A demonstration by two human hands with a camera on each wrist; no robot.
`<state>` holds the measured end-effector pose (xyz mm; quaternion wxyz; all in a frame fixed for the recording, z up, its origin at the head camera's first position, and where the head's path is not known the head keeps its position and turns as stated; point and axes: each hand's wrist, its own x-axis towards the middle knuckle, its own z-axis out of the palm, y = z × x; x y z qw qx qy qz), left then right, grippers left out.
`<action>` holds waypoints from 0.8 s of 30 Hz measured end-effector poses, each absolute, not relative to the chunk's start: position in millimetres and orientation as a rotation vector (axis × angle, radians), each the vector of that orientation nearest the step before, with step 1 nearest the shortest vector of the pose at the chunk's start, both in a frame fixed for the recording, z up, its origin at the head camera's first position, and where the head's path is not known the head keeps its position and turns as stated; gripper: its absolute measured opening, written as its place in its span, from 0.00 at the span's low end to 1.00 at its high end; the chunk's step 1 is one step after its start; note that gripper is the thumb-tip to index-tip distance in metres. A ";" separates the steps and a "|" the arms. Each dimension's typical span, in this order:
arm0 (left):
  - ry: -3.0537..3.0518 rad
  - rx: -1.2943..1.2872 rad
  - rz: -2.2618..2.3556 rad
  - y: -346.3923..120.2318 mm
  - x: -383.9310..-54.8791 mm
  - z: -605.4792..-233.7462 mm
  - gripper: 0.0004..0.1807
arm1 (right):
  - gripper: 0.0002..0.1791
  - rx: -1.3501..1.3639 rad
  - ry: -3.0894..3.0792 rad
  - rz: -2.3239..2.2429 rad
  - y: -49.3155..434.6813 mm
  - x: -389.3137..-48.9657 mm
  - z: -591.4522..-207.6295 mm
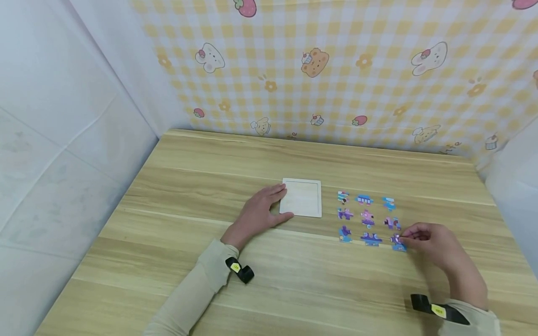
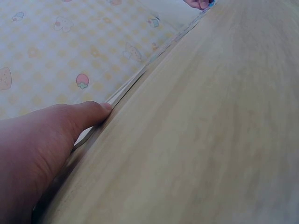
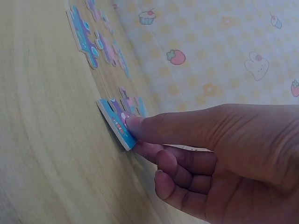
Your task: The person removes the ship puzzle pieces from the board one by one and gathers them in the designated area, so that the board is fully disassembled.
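My left hand point(image 1: 258, 214) lies at the left side of a square, pale wooden puzzle tray point(image 1: 300, 198), with fingers on its left edge and thumb at the lower edge. In the left wrist view the thumb point(image 2: 91, 114) rests along that rim. My right hand point(image 1: 439, 247) pinches a blue and purple jigsaw piece point(image 3: 112, 119) between thumb and forefinger. One side of this piece is tipped up from the table in the right wrist view. It belongs to the near right corner of several loose jigsaw pieces point(image 1: 367, 217) laid out in rows right of the tray.
The wood-grain table point(image 1: 201, 186) extends on all sides of the tray and pieces. Behind it hangs a yellow checked curtain point(image 1: 269, 70) with cartoon prints. White sheeting point(image 1: 63, 140) covers the left side.
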<state>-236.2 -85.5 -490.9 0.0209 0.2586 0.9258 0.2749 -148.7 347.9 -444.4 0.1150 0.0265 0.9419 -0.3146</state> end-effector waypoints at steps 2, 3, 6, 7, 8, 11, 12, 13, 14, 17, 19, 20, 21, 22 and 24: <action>2.868 0.799 0.854 -85.4 -236.5 -491.3 0.44 | 0.06 0.074 2.766 -0.915 347.7 -148.8 -444.6; 2.868 0.797 0.852 -85.4 -236.6 -491.5 0.44 | 0.06 0.072 2.770 -0.911 347.5 -148.8 -444.6; 2.864 0.789 0.849 -85.3 -236.5 -491.5 0.44 | 0.06 0.076 2.772 -0.903 346.8 -148.5 -444.5; 2.863 0.787 0.848 -85.2 -236.4 -491.4 0.44 | 0.06 0.078 2.771 -0.901 346.5 -148.4 -444.3; 2.863 0.785 0.848 -85.3 -236.2 -491.4 0.44 | 0.06 0.080 2.771 -0.899 346.2 -148.3 -444.1; 2.861 0.781 0.850 -85.0 -236.3 -491.5 0.44 | 0.06 0.085 2.768 -0.894 345.5 -148.2 -443.6; 2.861 0.780 0.851 -85.0 -236.2 -491.3 0.44 | 0.06 0.086 2.767 -0.894 345.4 -148.2 -443.4; 2.862 0.780 0.851 -84.9 -236.1 -491.2 0.44 | 0.06 0.087 2.764 -0.894 345.4 -148.3 -443.2; 2.861 0.778 0.853 -85.0 -235.9 -491.1 0.43 | 0.07 0.089 2.762 -0.894 345.5 -148.5 -443.1; 2.863 0.777 0.853 -84.9 -235.7 -490.6 0.43 | 0.07 0.090 2.754 -0.893 346.2 -148.9 -443.1; 2.865 0.778 0.854 -84.7 -235.8 -490.5 0.43 | 0.07 0.093 2.746 -0.895 346.9 -149.3 -443.2; 2.865 0.779 0.854 -84.7 -235.8 -490.4 0.43 | 0.07 0.092 2.744 -0.893 347.4 -149.4 -443.4; 2.866 0.780 0.852 -84.7 -235.9 -490.4 0.43 | 0.07 0.090 2.742 -0.893 347.8 -149.5 -443.5; 2.866 0.781 0.851 -84.7 -235.9 -490.4 0.43 | 0.07 0.086 2.741 -0.892 348.0 -149.6 -443.8; 2.865 0.784 0.853 -84.8 -235.7 -490.2 0.43 | 0.07 0.077 2.742 -0.892 348.4 -149.6 -444.3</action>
